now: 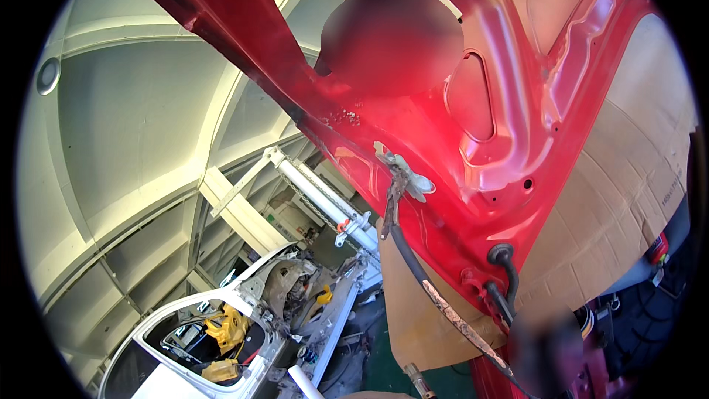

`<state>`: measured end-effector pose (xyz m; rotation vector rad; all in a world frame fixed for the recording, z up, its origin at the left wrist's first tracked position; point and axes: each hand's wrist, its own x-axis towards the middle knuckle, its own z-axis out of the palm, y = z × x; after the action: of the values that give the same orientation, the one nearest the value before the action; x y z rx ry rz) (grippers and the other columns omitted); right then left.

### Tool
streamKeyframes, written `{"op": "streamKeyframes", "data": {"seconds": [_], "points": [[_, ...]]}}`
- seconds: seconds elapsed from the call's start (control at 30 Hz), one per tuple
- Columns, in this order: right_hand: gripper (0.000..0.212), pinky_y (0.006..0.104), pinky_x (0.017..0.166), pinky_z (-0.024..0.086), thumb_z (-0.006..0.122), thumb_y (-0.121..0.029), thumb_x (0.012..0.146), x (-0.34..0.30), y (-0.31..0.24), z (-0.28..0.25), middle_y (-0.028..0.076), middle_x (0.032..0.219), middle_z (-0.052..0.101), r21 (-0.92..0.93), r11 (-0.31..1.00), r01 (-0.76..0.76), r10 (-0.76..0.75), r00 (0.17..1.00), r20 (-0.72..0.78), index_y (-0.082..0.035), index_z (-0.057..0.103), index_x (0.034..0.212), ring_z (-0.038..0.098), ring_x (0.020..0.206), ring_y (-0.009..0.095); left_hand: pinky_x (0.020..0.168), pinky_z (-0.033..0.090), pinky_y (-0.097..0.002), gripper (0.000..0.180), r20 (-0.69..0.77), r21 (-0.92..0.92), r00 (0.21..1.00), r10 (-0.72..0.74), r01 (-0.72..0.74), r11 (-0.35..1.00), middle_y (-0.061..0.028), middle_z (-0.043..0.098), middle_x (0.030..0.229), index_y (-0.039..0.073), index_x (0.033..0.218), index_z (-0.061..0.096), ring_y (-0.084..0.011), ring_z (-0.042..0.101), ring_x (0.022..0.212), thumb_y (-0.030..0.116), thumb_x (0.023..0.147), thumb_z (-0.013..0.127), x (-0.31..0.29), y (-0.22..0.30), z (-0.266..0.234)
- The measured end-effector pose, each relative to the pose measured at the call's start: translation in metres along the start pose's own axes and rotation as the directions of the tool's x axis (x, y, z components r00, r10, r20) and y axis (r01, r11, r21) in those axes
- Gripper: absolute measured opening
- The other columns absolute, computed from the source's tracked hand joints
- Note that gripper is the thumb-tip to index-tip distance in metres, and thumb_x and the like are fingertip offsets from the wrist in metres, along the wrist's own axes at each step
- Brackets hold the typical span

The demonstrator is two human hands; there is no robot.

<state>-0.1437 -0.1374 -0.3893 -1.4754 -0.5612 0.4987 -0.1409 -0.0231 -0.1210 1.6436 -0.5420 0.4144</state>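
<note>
Neither of my hands shows clearly. A red car body panel fills the upper right, tilted, with stamped recesses and holes. On its lower left part sits a worn grey clamp-like piece. From it a thick dark cable, patched with a peeling copper-coloured covering, hangs down to the lower right. Black rubber tubing enters the panel's lower corner through a grommet. At the bottom edge a metal fitting or tool end pokes up beside a tan sliver; what holds it, if anything, cannot be made out.
Brown cardboard spreads behind and below the panel. A stripped white car body with yellow parts inside stands at lower left. Near it rises a pale post with a chain. A red bottle-like object is at far right. Two patches are blurred.
</note>
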Motion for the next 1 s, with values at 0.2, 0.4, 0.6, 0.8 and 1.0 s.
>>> {"op": "streamKeyframes", "data": {"seconds": [0.2, 0.4, 0.6, 0.8, 1.0], "points": [[0.059, 0.0443, 0.087, 0.061, 0.086, -0.028, 0.084, 0.000, -0.005, -0.001, 0.019, 0.104, 0.078, -0.051, 0.999, 0.019, -0.020, 1.000, -0.009, -0.008, 0.066, 0.136, 0.077, 0.095, 0.038, 0.083, 0.057, -0.0552, 0.054, -0.034, 0.079, 0.990, -0.137, 0.140, 0.987, -0.0351, 0.071, 0.107, 0.002, 0.103, 0.066, -0.0452, 0.070, 0.097, 0.054, 0.110, 0.050, -0.009, 0.012, 0.003], [0.061, 0.0450, 0.086, 0.061, 0.085, -0.030, 0.085, -0.001, -0.001, 0.003, 0.019, 0.104, 0.078, -0.067, 0.996, 0.058, -0.060, 0.997, -0.042, -0.009, 0.064, 0.138, 0.077, 0.095, 0.039, 0.075, 0.058, -0.0536, 0.062, -0.060, 0.088, 0.998, 0.030, -0.024, 0.996, -0.0313, 0.073, 0.094, 0.003, 0.084, 0.062, -0.0415, 0.071, 0.085, 0.058, 0.109, 0.048, -0.009, 0.009, 0.018], [0.061, 0.0423, 0.088, 0.061, 0.085, -0.031, 0.087, -0.001, -0.010, -0.001, 0.017, 0.109, 0.079, -0.015, 0.999, 0.052, -0.053, 0.997, -0.057, -0.006, 0.062, 0.138, 0.078, 0.099, 0.035, 0.086, 0.059, -0.0532, 0.056, -0.123, 0.041, 0.958, -0.260, 0.267, 0.963, -0.0291, 0.073, 0.105, -0.001, 0.096, 0.067, -0.0403, 0.072, 0.096, 0.051, 0.109, 0.050, -0.010, 0.057, 0.033], [0.063, 0.0379, 0.087, 0.061, 0.086, -0.029, 0.087, -0.008, -0.072, -0.011, 0.016, 0.109, 0.079, 0.083, 0.993, 0.084, -0.078, 0.994, -0.076, -0.004, 0.061, 0.139, 0.078, 0.097, 0.028, 0.095, 0.057, -0.0547, 0.045, 0.534, 0.744, 0.845, -0.033, -0.450, 0.494, -0.0248, 0.072, 0.116, 0.000, 0.116, 0.067, -0.0382, 0.073, 0.104, 0.042, 0.104, 0.061, 0.025, 0.097, -0.005], [0.063, 0.0366, 0.085, 0.061, 0.086, -0.019, 0.088, 0.002, -0.165, -0.025, 0.016, 0.105, 0.078, 0.192, 0.914, 0.358, -0.305, 0.917, -0.258, 0.000, 0.059, 0.142, 0.077, 0.093, 0.022, 0.106, 0.051, -0.0577, 0.048, 0.715, 0.696, 0.699, 0.005, -0.713, 0.083, -0.0174, 0.072, 0.125, 0.004, 0.129, 0.070, -0.0361, 0.071, 0.112, 0.041, 0.098, 0.071, 0.045, 0.047, -0.014]]}}
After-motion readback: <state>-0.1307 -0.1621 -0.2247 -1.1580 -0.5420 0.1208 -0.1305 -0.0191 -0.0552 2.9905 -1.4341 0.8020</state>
